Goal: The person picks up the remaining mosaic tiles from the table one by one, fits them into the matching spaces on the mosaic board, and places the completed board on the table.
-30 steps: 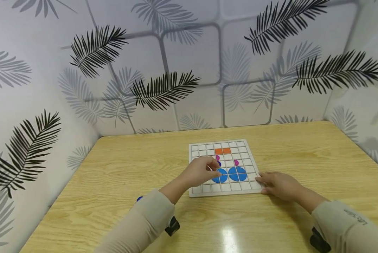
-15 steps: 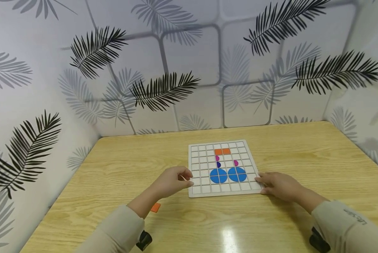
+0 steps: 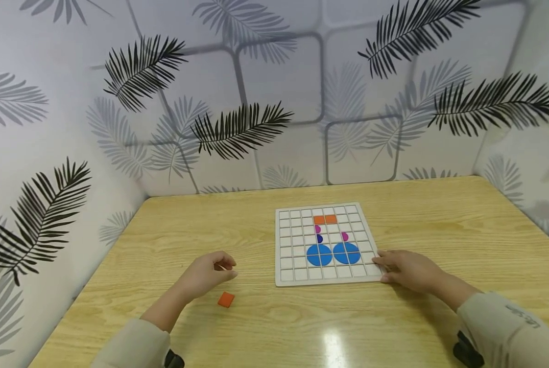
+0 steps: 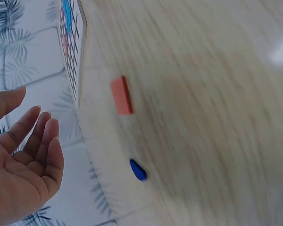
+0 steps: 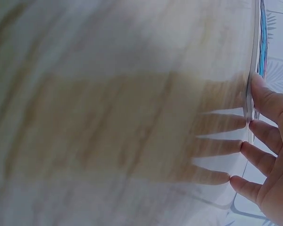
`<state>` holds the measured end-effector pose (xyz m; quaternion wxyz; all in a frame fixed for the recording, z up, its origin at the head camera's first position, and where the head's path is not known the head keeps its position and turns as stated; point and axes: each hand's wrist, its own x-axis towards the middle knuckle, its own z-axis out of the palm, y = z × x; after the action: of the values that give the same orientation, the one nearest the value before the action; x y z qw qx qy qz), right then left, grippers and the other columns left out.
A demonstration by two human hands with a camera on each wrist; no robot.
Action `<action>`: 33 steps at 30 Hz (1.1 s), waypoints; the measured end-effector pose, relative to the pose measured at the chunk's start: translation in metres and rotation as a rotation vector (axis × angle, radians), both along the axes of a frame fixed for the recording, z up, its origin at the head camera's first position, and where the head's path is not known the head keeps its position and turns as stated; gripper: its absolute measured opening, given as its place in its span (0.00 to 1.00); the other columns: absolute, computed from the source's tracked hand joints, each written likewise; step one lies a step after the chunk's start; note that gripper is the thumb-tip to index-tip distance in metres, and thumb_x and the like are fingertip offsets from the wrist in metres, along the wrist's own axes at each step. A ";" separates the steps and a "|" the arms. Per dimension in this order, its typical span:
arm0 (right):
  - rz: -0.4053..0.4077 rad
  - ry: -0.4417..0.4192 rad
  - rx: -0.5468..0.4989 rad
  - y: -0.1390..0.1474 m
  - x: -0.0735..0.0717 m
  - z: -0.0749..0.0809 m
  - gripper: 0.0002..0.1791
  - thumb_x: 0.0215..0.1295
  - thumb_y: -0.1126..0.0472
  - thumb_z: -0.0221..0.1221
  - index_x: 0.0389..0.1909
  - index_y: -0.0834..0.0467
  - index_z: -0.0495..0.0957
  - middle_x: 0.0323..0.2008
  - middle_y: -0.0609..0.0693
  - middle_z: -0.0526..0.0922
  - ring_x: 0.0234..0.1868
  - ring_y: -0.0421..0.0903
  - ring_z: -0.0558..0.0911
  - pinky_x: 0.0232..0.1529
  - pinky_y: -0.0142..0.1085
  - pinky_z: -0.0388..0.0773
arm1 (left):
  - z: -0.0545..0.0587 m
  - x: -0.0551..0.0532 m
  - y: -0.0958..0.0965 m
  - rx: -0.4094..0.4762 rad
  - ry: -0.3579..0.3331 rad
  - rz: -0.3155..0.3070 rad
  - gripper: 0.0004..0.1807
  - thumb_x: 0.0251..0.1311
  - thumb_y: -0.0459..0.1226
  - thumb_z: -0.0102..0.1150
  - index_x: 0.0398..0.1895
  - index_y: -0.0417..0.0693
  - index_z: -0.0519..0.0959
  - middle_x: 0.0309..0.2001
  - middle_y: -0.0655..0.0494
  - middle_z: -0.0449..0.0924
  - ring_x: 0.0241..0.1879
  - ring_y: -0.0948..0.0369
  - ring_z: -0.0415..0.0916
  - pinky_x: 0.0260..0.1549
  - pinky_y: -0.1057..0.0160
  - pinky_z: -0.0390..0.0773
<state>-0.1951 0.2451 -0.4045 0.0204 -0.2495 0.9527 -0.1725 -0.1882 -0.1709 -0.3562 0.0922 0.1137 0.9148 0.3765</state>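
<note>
A white grid board lies on the table with flat coloured pieces on it: two orange squares, two blue discs, two magenta half-discs and a dark blue half-disc. My left hand is left of the board, above the table, its fingers loosely bent and nothing between them. Close below it lies a loose orange square piece. The left wrist view also shows a loose dark blue piece. My right hand touches the board's near right corner, its fingertips right at the edge.
The wooden table runs back to a wall covered in leaf-patterned paper. A side wall closes off the left. Dark wrist cameras sit below both sleeves.
My left hand has drawn back leftward from over the board to the table, uncovering the loose orange square. My right hand stays at the board's edge.
</note>
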 end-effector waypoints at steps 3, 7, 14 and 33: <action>-0.001 -0.009 -0.001 0.000 0.000 0.000 0.23 0.53 0.54 0.58 0.48 0.63 0.73 0.51 0.62 0.69 0.52 0.61 0.66 0.48 0.52 0.62 | -0.002 0.002 -0.011 -0.018 -0.001 0.031 0.13 0.53 0.38 0.56 0.41 0.43 0.74 0.38 0.54 0.74 0.37 0.60 0.70 0.30 0.61 0.71; -0.004 -0.008 0.006 0.001 -0.001 0.001 0.23 0.53 0.54 0.58 0.48 0.63 0.73 0.51 0.63 0.69 0.52 0.61 0.66 0.48 0.52 0.62 | -0.006 0.003 -0.023 -0.036 -0.003 0.068 0.13 0.53 0.38 0.56 0.41 0.43 0.74 0.39 0.53 0.74 0.38 0.58 0.71 0.29 0.62 0.71; -0.007 -0.010 0.009 0.001 -0.002 0.000 0.23 0.52 0.54 0.58 0.48 0.62 0.73 0.51 0.62 0.70 0.52 0.61 0.67 0.48 0.51 0.62 | -0.016 0.005 -0.041 -0.049 -0.022 0.114 0.13 0.51 0.35 0.57 0.40 0.40 0.74 0.40 0.50 0.73 0.37 0.58 0.72 0.30 0.60 0.72; 0.005 0.005 0.000 -0.001 -0.001 -0.001 0.23 0.52 0.54 0.58 0.47 0.63 0.74 0.51 0.64 0.69 0.51 0.62 0.67 0.47 0.52 0.62 | -0.029 0.004 -0.051 -0.223 -0.014 0.135 0.11 0.46 0.32 0.60 0.33 0.37 0.73 0.30 0.53 0.72 0.33 0.57 0.69 0.32 0.59 0.70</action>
<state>-0.1957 0.2440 -0.4054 0.0184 -0.2523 0.9521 -0.1718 -0.1843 -0.2218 -0.3855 0.0851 0.0383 0.9559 0.2786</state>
